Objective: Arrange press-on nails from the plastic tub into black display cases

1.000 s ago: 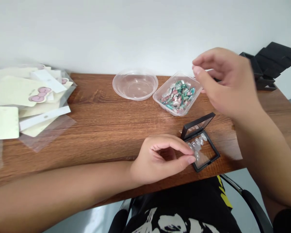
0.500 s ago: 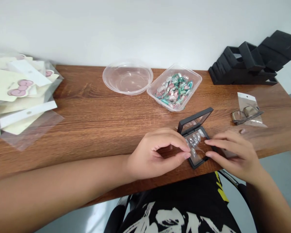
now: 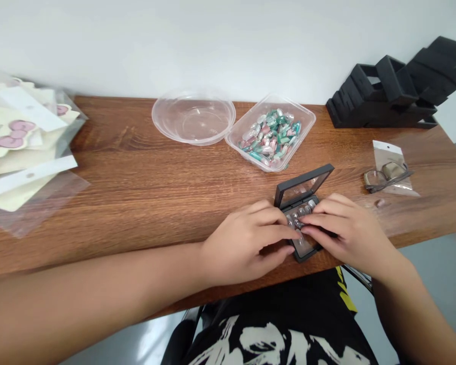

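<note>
Near the table's front edge lies a small black case (image 3: 307, 252) with its windowed lid (image 3: 303, 185) raised. Several clear, shiny nail-shaped pieces (image 3: 301, 213) rest inside it. My left hand (image 3: 251, 243) reaches over the case's left side, thumb and forefinger a little apart at the pieces. From the right, my right hand (image 3: 349, 235) reaches over the case, its thumb and forefinger pinched close together at a piece in the middle; what lies between those fingertips is too small to make out.
Behind the case stand a clear tub (image 3: 271, 133) of green, pink and silver pieces and a round clear container (image 3: 193, 119). Bagged cards (image 3: 19, 152) lie at the left. Black boxes (image 3: 383, 96) are stacked back right, with glasses (image 3: 385, 177) on a small bag before them.
My right hand has moved left, further over the case. My left thumb and forefinger have come slightly apart and lower over the case. The view has shifted a little.
</note>
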{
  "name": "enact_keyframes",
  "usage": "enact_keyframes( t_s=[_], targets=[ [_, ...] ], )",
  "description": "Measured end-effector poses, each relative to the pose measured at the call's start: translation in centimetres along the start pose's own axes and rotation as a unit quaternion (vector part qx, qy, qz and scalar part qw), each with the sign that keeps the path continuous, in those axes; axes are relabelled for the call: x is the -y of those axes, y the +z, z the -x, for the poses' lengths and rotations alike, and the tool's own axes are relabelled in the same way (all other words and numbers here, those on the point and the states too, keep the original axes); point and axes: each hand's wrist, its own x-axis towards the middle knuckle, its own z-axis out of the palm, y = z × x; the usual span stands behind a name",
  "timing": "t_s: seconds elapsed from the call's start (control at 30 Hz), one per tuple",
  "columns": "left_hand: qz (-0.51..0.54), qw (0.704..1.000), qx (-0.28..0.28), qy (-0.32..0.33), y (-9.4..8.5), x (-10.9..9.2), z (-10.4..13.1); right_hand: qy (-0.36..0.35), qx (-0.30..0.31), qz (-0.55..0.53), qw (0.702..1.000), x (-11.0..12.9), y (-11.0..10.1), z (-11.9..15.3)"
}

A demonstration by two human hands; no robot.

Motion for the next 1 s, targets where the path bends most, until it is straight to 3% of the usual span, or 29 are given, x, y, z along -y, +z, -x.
enact_keyframes(
  t_s=[0.33,0.77,1.0],
  targets=[
    [-0.08,0.995,0.066,0.012,0.1,-0.1,0.2,-0.01,0.031,0.004,0.999,-0.4,0.2,1.0],
    [-0.093,0.993,0.066,0.005,0.1,-0.1,-0.1,0.014,0.09,0.0,0.996,0.2,-0.6,1.9],
    [-0.105,0.992,0.068,0.014,0.2,0.0,0.2,0.026,0.071,0.006,0.997,0.4,-0.9,2.0]
  ],
)
